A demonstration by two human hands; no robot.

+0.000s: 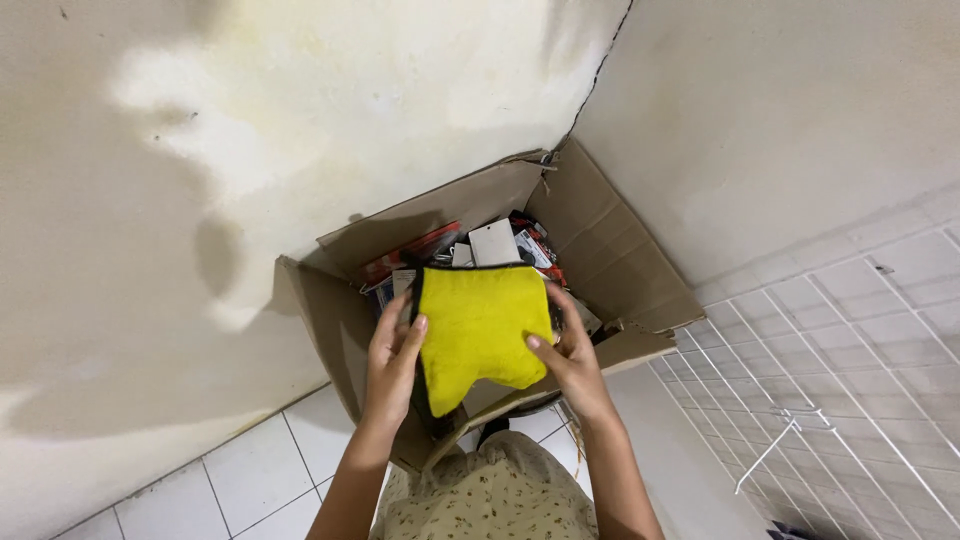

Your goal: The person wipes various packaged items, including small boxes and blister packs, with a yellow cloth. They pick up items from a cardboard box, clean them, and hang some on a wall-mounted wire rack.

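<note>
Hands hold a yellow cloth (482, 325) spread above an open cardboard box (620, 270): left hand (393, 362) pinching its nine o'clock edge, right hand (568, 352) its three o'clock edge. Packaged items (497, 243) fill the box at twelve o'clock. Likely step: inspecting the cloth; a steady two-handed grip matters.

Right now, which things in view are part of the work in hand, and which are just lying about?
In hand: yellow microfibre cloth, held by left hand and right hand; open cardboard box beneath it, with packaged items inside.

Lying about: white wire grid panel, tiled floor.
</note>
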